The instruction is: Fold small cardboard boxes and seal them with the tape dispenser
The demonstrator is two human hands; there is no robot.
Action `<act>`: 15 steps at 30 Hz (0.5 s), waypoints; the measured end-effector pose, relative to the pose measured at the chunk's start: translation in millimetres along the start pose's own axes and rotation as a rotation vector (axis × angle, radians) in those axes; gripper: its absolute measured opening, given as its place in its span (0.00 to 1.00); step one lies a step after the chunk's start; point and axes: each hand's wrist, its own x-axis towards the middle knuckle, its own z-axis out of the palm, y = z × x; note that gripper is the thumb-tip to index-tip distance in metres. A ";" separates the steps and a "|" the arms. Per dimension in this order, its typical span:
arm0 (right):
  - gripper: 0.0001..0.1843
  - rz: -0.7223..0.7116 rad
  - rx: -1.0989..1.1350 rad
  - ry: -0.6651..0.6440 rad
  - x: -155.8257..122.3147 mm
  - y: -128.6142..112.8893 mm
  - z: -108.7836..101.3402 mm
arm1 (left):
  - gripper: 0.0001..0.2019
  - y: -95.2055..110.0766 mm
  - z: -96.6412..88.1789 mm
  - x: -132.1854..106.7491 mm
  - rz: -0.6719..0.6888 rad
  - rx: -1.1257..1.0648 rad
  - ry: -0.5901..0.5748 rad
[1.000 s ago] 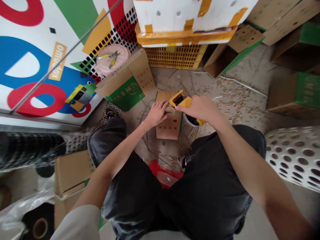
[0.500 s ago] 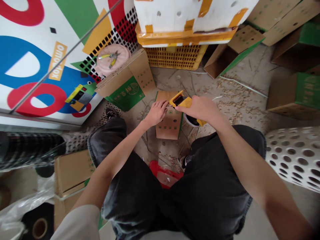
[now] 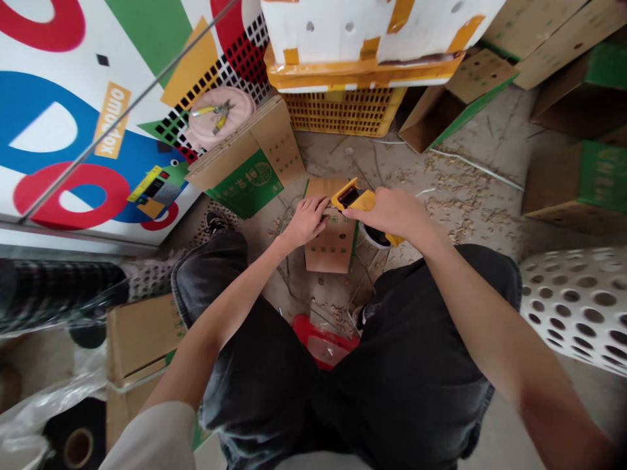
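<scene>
A small cardboard box (image 3: 329,251) with green printing stands on the floor between my feet. My right hand (image 3: 392,210) is wrapped round a yellow tape dispenser (image 3: 362,198), with its head over the top of the box. Part of a tape roll shows below that hand. My left hand (image 3: 307,220) lies on the box's top left side, fingers stretched toward the dispenser's head and thumb apart from them. Whether its fingertips touch the tape is too small to tell.
Folded cardboard (image 3: 249,166) leans at the left beside a pink lid (image 3: 223,111) carrying pliers. A yellow crate (image 3: 343,112) under a white foam box (image 3: 337,32) stands ahead. Open cartons (image 3: 450,98) and a white perforated basket (image 3: 578,300) are at the right. Brown scraps litter the floor.
</scene>
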 end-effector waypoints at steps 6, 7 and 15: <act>0.48 -0.002 -0.004 0.015 2.0 1.4 2.6 | 0.28 -3.2 -0.7 1.6 -0.014 0.003 -0.009; 0.48 -0.003 -0.003 0.013 2.0 1.4 2.6 | 0.28 -3.7 -0.1 1.6 -0.016 0.004 -0.007; 0.47 -0.001 -0.013 0.004 1.2 0.5 1.6 | 0.25 -3.8 3.6 0.5 -0.013 0.001 0.028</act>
